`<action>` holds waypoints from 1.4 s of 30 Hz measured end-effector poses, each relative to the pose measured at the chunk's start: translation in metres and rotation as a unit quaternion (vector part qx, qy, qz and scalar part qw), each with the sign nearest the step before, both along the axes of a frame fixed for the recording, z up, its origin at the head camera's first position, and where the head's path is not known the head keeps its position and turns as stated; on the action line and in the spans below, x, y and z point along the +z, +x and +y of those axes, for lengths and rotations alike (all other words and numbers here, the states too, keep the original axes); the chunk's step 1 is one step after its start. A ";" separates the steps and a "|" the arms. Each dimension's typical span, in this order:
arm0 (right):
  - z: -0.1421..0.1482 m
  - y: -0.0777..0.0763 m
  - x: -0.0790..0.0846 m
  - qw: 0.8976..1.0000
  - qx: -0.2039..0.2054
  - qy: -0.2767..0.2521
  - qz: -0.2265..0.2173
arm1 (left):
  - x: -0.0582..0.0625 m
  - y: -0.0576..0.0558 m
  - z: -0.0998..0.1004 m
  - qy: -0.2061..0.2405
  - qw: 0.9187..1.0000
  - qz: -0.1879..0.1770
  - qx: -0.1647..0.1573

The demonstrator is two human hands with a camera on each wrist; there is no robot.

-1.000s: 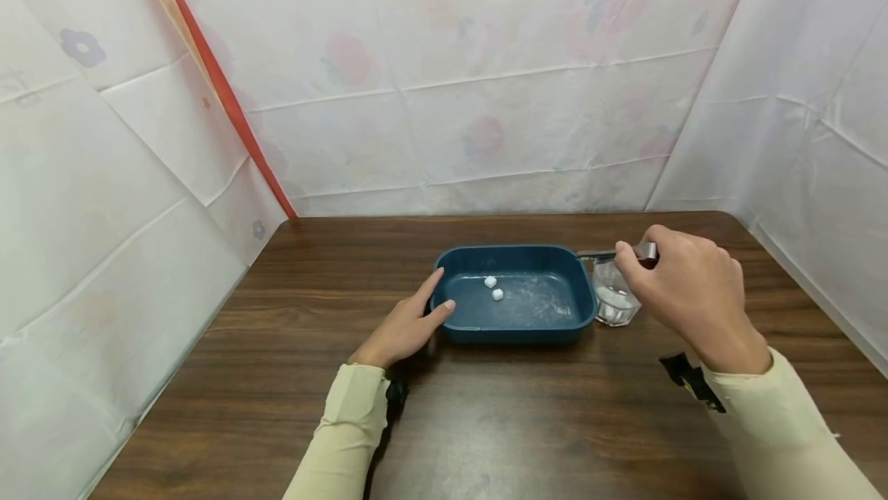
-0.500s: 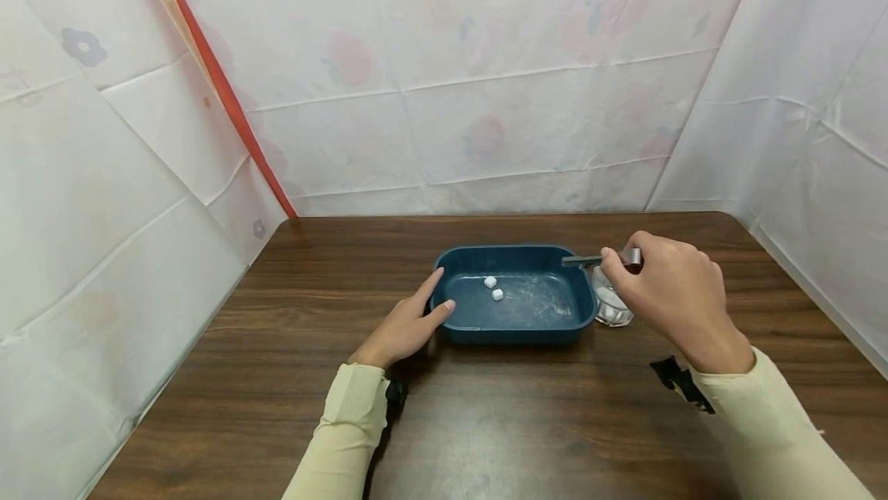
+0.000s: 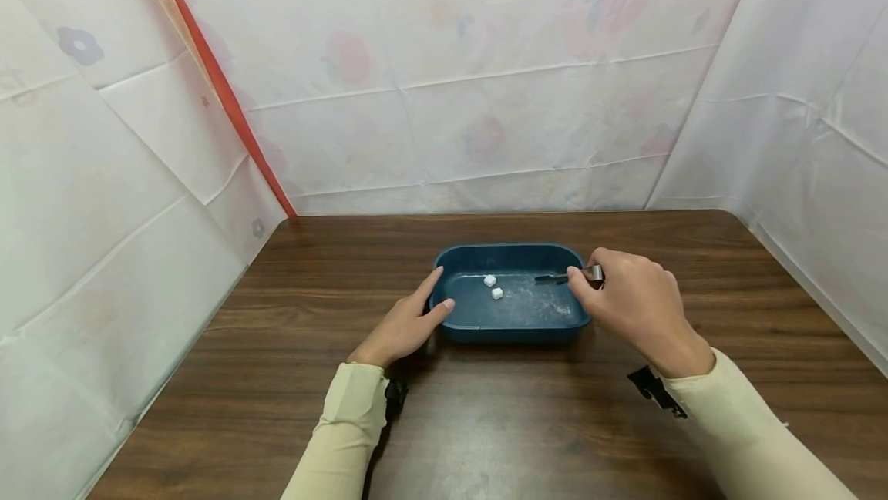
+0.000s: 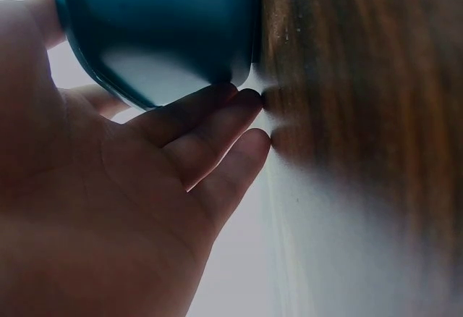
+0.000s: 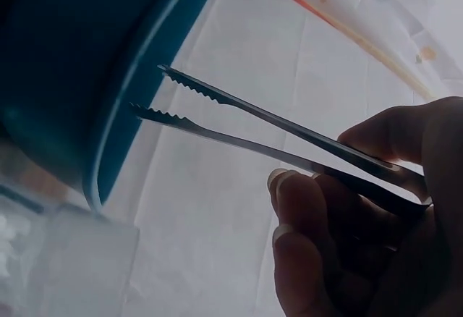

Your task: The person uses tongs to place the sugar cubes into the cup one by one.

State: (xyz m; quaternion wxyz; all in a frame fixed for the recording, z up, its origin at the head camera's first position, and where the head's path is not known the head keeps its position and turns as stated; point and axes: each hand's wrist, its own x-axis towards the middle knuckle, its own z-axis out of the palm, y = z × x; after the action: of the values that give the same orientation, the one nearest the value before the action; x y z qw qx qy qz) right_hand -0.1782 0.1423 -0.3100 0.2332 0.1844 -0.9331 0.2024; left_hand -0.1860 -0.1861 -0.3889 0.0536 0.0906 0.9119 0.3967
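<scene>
Against the left end of a dark blue rectangular dish (image 3: 513,323) rests my left hand (image 3: 402,323), its thumb and forefinger spread at the rim. In the left wrist view, its other fingers (image 4: 217,136) lie fairly straight against the dish's outer wall. My right hand (image 3: 641,311) holds small metal tongs (image 3: 551,279) between thumb and fingers, over the dish's right side. The tongs' serrated tips are apart with nothing between them in the right wrist view. Two small white cubes, one farther back (image 3: 489,281) and one nearer (image 3: 497,293), lie on the dish floor left of the tips.
A clear glass (image 5: 83,259) with white pieces stands by the dish's right end; my right hand hides it in the head view. The brown wooden table (image 3: 486,407) is bordered by white patterned sheets (image 3: 444,99) at the back and sides.
My right hand and the tongs have moved left and slightly toward me, from above the glass to over the dish. The left hand, dish and two cubes stay in place.
</scene>
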 end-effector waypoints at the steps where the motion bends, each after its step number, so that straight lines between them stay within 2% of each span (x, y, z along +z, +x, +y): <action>1: -0.001 0.000 -0.001 1.000 0.003 0.000 0.004 | 0.000 0.000 0.000 0.001 1.000 0.000 0.000; 8: -0.006 -0.001 -0.007 0.999 0.020 0.019 0.035 | -0.001 -0.001 0.001 0.001 1.000 0.001 0.000; 18: -0.012 -0.004 -0.015 0.999 0.029 0.018 0.000 | -0.001 -0.001 0.001 -0.002 1.000 0.002 -0.002; 42: -0.023 -0.012 -0.027 0.999 0.041 0.015 -0.027 | -0.001 -0.001 0.000 -0.002 1.000 0.002 0.000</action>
State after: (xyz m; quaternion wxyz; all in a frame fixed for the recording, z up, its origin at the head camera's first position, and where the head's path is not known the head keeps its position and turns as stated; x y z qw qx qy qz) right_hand -0.1898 0.1188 -0.3370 0.1970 0.2202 -0.9336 0.2025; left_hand -0.1869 -0.1866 -0.3903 0.0526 0.0915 0.9127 0.3947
